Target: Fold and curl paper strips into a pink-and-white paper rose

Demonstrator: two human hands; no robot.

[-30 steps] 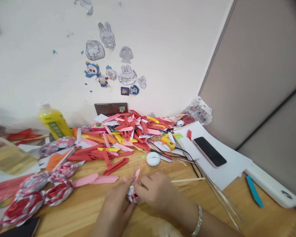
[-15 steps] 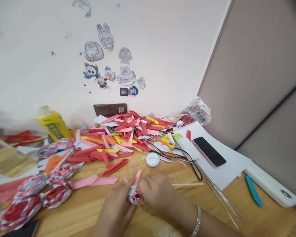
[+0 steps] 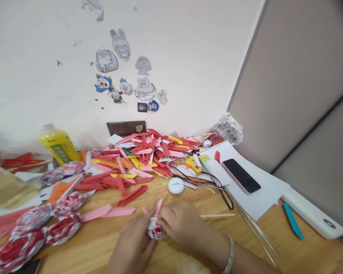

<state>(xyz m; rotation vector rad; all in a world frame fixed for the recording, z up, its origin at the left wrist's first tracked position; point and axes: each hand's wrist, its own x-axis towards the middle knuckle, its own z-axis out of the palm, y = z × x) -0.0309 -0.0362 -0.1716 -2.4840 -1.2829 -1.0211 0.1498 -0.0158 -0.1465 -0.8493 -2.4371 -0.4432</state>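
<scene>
A small pink and white folded-paper flower is held low over the table between my two hands. My left hand is closed round its left side. Against the flower's right side, the bent fingers of my right hand are closed. A thin wooden stick shows on both sides of my right hand, one end by the flower; the part between is hidden. Pink paper tips rise above the flower. Left of my hands lie pink folded strips and a finished red and white paper flower.
Red, pink and yellow folded strips are heaped by the wall. Near them lie a yellow glue gun, a white rounded case and a phone. A yellow bottle stands left; metal wires lie right.
Both hands keep nearly the same hold on the paper flower. The view has shifted slightly, and no other thing has visibly moved.
</scene>
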